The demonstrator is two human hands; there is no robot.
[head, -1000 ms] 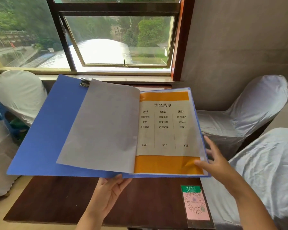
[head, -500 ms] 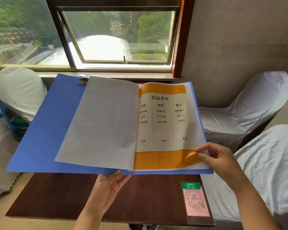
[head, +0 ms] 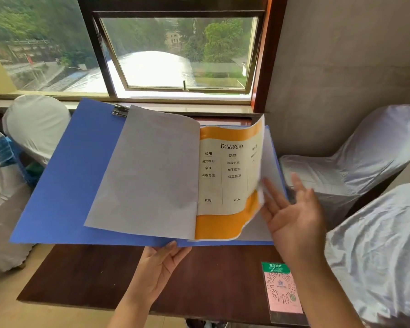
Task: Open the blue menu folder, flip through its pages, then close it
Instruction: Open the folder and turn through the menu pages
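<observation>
The blue menu folder (head: 64,185) lies open in the air above the table, its front cover spread to the left. A turned page (head: 147,176) shows its blank grey back. The orange-and-white drinks page (head: 225,183) is lifted and curling leftward, with a white sheet showing beneath it. My right hand (head: 291,214) is palm up with spread fingers, its fingertips under the raised edge of that page. My left hand (head: 161,266) supports the folder from below at the spine, its thumb on the bottom edge.
A dark wooden table (head: 100,275) is under the folder, with a pink and green QR code stand (head: 282,290) at its right front. White-covered chairs stand at the left (head: 36,124) and right (head: 355,157). A window (head: 175,53) is straight ahead.
My right hand pinched the lower right corner of the drinks page, then lifted it; the page now curls up and left with the fingers spread beneath it. The left hand has stayed put.
</observation>
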